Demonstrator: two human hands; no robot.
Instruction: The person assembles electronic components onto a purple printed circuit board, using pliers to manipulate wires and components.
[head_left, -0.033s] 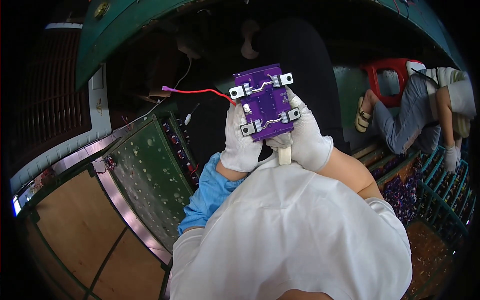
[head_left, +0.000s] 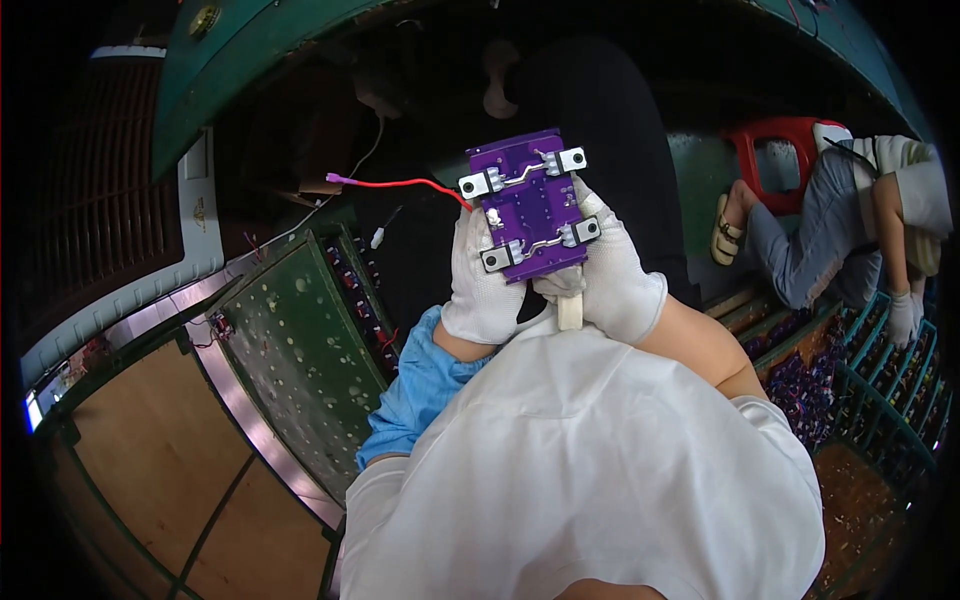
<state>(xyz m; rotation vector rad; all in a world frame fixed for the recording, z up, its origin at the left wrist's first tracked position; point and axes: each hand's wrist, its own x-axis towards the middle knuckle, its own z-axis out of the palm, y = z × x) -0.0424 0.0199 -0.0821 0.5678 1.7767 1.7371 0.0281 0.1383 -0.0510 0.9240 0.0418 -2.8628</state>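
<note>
A purple circuit board is held up in front of my torso between both hands. Two bent metal bars cross it, each with pale terminal blocks and silver tabs at its ends. My left hand, in a white knit glove, grips the board's left edge. From the right, my gloved right hand closes on the opposite edge. Most fingers are hidden beneath the board. A red wire with a purple connector at its tip sticks out to the left. Below the board, a pale strip hangs by my right glove.
A green workbench edge curves overhead. At left stand a speckled green panel, a wooden board and a slatted brown-and-grey unit. On the right, a person reaches into teal racks near a red stool.
</note>
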